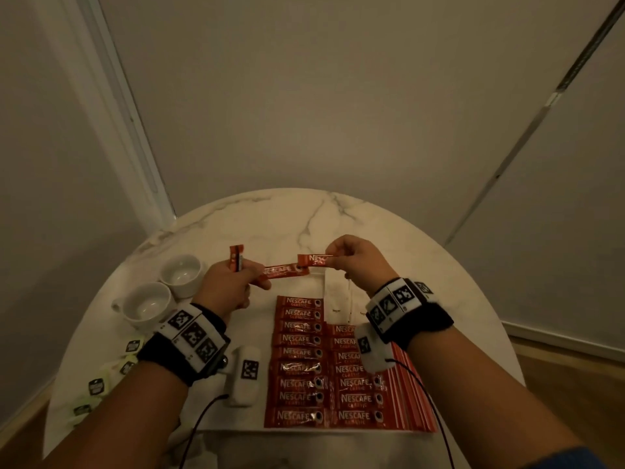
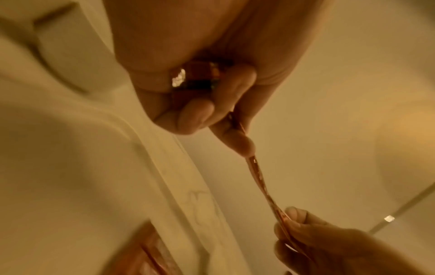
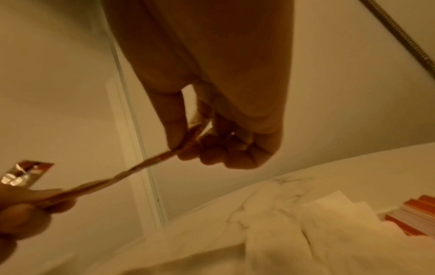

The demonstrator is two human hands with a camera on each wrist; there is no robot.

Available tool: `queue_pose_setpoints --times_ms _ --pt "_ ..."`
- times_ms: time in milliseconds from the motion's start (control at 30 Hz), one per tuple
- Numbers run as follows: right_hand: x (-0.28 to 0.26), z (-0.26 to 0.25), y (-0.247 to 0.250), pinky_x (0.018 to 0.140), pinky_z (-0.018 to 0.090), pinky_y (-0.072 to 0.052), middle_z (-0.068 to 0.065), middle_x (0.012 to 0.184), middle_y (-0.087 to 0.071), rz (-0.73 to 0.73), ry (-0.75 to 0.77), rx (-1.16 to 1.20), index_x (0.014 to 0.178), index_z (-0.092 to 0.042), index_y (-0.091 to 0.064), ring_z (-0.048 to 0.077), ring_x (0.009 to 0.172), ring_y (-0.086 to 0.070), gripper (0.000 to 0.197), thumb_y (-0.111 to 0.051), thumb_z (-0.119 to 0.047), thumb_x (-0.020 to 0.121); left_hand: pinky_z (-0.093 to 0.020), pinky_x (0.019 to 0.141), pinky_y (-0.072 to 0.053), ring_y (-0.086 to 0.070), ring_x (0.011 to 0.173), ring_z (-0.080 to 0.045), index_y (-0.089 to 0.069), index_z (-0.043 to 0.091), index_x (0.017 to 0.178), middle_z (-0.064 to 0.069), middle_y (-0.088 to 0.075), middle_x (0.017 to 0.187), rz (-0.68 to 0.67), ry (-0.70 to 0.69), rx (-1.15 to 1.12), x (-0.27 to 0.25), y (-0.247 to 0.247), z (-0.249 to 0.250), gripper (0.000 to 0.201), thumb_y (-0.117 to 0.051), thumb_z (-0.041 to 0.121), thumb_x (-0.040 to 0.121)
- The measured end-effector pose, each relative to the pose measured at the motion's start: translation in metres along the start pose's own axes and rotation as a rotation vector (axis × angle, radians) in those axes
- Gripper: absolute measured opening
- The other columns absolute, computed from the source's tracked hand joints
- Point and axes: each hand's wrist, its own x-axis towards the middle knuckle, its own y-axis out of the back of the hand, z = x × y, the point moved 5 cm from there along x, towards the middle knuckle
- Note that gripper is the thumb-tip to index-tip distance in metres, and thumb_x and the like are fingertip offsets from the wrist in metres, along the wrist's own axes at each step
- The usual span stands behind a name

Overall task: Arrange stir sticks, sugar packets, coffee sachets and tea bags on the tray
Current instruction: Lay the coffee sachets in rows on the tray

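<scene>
Above the table my left hand (image 1: 252,269) grips red coffee sachets: one sachet (image 1: 236,258) sticks up from the fist, and another sachet (image 1: 284,270) reaches right. My right hand (image 1: 333,260) pinches the end of a third sachet (image 1: 314,259), which meets the left one end to end. The left wrist view shows this red strip (image 2: 259,180) stretched from my left hand (image 2: 212,115) to the right hand's fingertips (image 2: 292,214). Two columns of laid-out coffee sachets (image 1: 299,360) lie flat near me. White sugar packets (image 1: 338,292) lie beyond them. Green tea bags (image 1: 98,384) sit at the left edge.
Two white cups (image 1: 182,274) (image 1: 147,304) stand left of my left hand. Red-striped thin packets (image 1: 409,397) lie under my right forearm. The round marble table (image 1: 338,214) ends at a wall behind and drops to wooden floor at both sides.
</scene>
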Motion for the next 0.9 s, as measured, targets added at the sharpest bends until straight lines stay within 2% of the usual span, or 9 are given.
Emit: queue_pose_setpoints --times_ms 133,233,300,367,467,633,733,833,900 --pt "0.021 0.013 -0.011 0.054 0.023 -0.041 0.007 0.069 -0.061 0.009 -0.083 0.023 0.073 -0.012 -0.056 0.017 0.065 -0.057 0.018 -0.071 -0.005 0.079 -0.025 0.044 -0.033 -0.037 0.040 -0.012 -0.065 0.018 0.090 -0.014 -0.068 0.072 0.077 -0.014 0.201 0.019 0.005 -0.006 0.017 -0.051 0.008 0.092" --pt "0.023 0.005 -0.024 0.052 0.025 -0.045 0.007 0.065 -0.062 -0.054 -0.012 0.184 0.075 -0.010 -0.059 0.018 0.063 -0.058 0.015 -0.074 -0.005 0.078 -0.026 0.044 -0.034 -0.040 0.043 -0.014 -0.068 0.014 0.072 -0.010 -0.066 0.074 0.099 -0.022 0.279 0.028 -0.006 -0.006 0.024 -0.051 0.008 0.088" --pt "0.024 0.001 -0.030 0.053 0.024 -0.046 0.007 0.065 -0.063 -0.077 0.039 0.182 0.075 -0.010 -0.061 0.014 0.059 -0.058 0.015 -0.074 -0.004 0.078 -0.027 0.046 -0.034 -0.038 0.043 -0.015 -0.069 0.011 0.072 -0.009 -0.066 0.074 0.066 0.016 0.158 0.033 -0.015 -0.007 0.021 -0.058 0.020 0.087" --pt "0.024 0.000 -0.034 0.055 0.024 -0.049 0.007 0.066 -0.064 -0.097 0.066 0.147 0.075 -0.010 -0.061 0.012 0.058 -0.059 0.014 -0.074 -0.004 0.079 -0.027 0.045 -0.034 -0.036 0.040 -0.015 -0.070 0.007 0.074 -0.008 -0.063 0.064 0.042 0.012 0.067 0.036 -0.021 -0.006 0.029 -0.065 0.033 0.085" --pt "0.025 0.002 -0.034 0.062 0.024 -0.054 0.011 0.074 -0.066 -0.155 0.040 0.208 0.078 -0.008 -0.063 0.016 0.064 -0.062 0.011 -0.069 0.000 0.082 -0.027 0.046 -0.035 -0.036 0.037 -0.014 -0.067 0.004 0.066 -0.002 -0.046 0.043 0.029 -0.066 0.104 0.040 -0.024 -0.004 0.027 -0.070 0.025 0.083" --pt "0.027 0.002 -0.033 0.072 0.031 -0.055 0.015 0.082 -0.064 -0.323 -0.027 0.351 0.088 -0.005 -0.057 0.024 0.072 -0.065 0.022 -0.053 0.017 0.084 -0.026 0.046 -0.033 -0.034 0.040 -0.013 -0.066 0.007 0.066 0.001 -0.041 0.044 -0.021 -0.109 0.181 0.047 -0.019 -0.003 0.024 -0.068 0.021 0.085" --pt "0.030 -0.008 -0.035 0.064 0.023 -0.054 0.014 0.083 -0.067 -0.318 0.041 0.064 0.094 -0.010 -0.057 0.019 0.070 -0.065 0.019 -0.062 0.005 0.085 -0.025 0.050 -0.035 -0.042 0.040 -0.006 -0.069 0.011 0.067 0.008 -0.050 0.043 -0.005 -0.175 0.294 0.047 -0.018 0.003 0.021 -0.068 0.021 0.085" --pt "0.036 -0.020 -0.037 0.053 0.010 -0.045 -0.005 0.075 -0.065 -0.242 0.172 -0.291 0.094 -0.017 -0.063 0.005 0.061 -0.059 0.015 -0.069 -0.008 0.083 -0.022 0.053 -0.035 -0.049 0.043 0.002 -0.071 0.012 0.068 0.012 -0.056 0.045 0.010 -0.232 0.389 0.043 -0.018 0.010 0.022 -0.067 0.025 0.086" --pt "0.042 -0.020 -0.038 0.057 0.013 -0.045 -0.005 0.078 -0.066 -0.222 0.195 -0.409 0.097 -0.017 -0.067 0.001 0.059 -0.056 0.017 -0.068 -0.007 0.082 -0.023 0.055 -0.037 -0.052 0.053 -0.002 -0.070 0.015 0.064 0.007 -0.060 0.056 0.093 -0.245 0.421 0.044 -0.009 0.012 0.024 -0.067 0.026 0.085"
